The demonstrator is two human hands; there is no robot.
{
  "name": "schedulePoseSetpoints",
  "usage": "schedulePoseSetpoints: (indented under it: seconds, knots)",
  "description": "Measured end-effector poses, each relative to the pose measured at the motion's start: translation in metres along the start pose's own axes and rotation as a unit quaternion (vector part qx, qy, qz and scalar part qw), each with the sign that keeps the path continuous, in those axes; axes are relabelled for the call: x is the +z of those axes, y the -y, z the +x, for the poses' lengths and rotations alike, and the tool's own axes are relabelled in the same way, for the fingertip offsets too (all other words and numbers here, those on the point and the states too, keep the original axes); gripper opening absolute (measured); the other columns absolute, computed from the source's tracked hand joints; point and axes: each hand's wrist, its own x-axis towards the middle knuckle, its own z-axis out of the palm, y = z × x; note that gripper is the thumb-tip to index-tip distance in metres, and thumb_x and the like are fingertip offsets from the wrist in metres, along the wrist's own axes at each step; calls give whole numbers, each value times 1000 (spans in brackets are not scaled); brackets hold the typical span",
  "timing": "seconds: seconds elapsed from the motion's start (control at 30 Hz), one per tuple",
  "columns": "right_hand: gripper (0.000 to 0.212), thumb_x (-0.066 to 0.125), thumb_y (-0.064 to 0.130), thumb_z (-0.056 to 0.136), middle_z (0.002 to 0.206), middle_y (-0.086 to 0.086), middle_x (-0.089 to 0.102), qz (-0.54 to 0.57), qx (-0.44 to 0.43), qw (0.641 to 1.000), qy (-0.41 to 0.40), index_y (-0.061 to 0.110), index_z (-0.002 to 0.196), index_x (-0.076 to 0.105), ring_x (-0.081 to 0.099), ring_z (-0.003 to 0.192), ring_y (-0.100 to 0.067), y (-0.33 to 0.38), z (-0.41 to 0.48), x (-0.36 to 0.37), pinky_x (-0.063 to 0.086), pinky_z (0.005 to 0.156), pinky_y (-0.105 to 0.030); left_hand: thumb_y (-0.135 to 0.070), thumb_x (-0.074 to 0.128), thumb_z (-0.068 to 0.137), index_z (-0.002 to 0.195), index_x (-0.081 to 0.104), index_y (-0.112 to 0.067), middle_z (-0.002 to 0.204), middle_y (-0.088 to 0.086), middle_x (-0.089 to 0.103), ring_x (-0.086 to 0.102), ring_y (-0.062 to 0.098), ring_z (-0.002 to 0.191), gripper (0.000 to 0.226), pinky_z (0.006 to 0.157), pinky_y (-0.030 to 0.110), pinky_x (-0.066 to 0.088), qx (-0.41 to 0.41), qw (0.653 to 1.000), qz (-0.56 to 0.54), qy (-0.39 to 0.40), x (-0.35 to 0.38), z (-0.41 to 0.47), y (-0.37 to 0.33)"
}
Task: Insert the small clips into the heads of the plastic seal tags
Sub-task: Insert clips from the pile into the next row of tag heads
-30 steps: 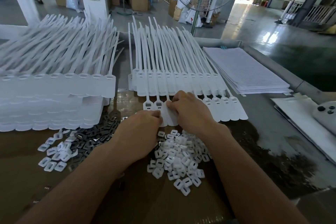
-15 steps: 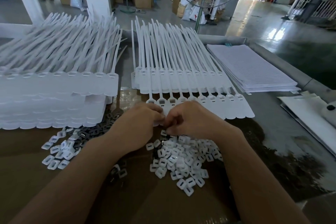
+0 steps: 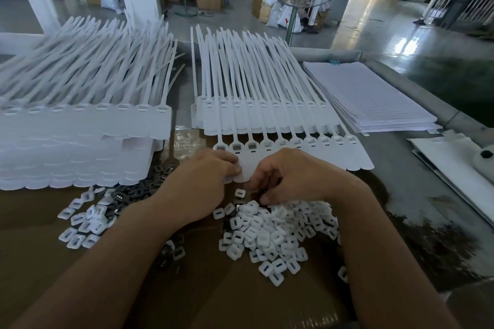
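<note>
Mid-frame, the tags (image 3: 334, 153) lay in a row, the three leftmost heads already filled. Left hand (image 3: 203, 181) pinched the tags' near ends. Right hand (image 3: 291, 176) curled over the clips (image 3: 272, 235), its hold hidden. The next move was probably to seat a clip squarely in the fourth head.

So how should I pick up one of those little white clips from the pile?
Try a white clip lying flat at the near edge of the pile. Come straight down from above and pinch its two outer sides; few others crowd it there, and its slot looks too small to hook.
</note>
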Motion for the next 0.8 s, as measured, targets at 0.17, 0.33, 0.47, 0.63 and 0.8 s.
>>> schedulePoseSetpoints:
  seconds: [0.17, 0.33, 0.47, 0.63, 0.8]
  knots:
    - [11, 70, 23, 79, 83, 7, 64, -158, 32, 987, -11, 17, 89, 70, 58, 80, -5, 10, -1, 4, 50, 78, -25, 5, 41, 81, 125, 56, -21, 137, -12, 45, 34, 10, 127, 53, 103, 22, 27, 2, 1000, -2, -2, 1, -1, 0]
    - [15, 56, 25, 90, 94, 2, 55, -219, 30, 975, 12, 13, 97, 60, 48, 85, -12, 10, -3, 8, 41, 73, -25, 4, 41, 83, 126, 55, -22, 138, -12, 43, 32, 10, 128, 52, 103, 23, 27, 1, 1000, 5, 0, 0, -2, -2]
    - [7, 52, 24, 91, 83, 12, 43, -152, 21, 988, -11, 20, 86, 49, 40, 72, -3, 4, -4, 9, 31, 61, -16, 2, 40, 84, 129, 51, -23, 141, -12, 40, 30, 12, 130, 53, 107, 28, 27, -6, 1000, 20, 9, 0, -2, -4]
    - [18, 50, 20, 93, 92, 6, 56, -38, 21, 997, -60, 27, 76, 47, 52, 85, -8, -3, -2, 6, 44, 75, -23, 0, 41, 84, 131, 49, -22, 142, -11, 38, 29, 13, 131, 52, 108, 29, 28, -5, 999, 33, 24, -1, -2, -6]
    - [17, 52, 12, 92, 78, 6, 64, 100, 13, 990, -102, 20, 77, 50, 65, 82, -11, -8, -2, 5, 50, 71, -25, -2, 41, 84, 132, 47, -22, 144, -11, 36, 28, 14, 132, 53, 110, 34, 28, -11, 998, 42, 35, 0, -2, -5]
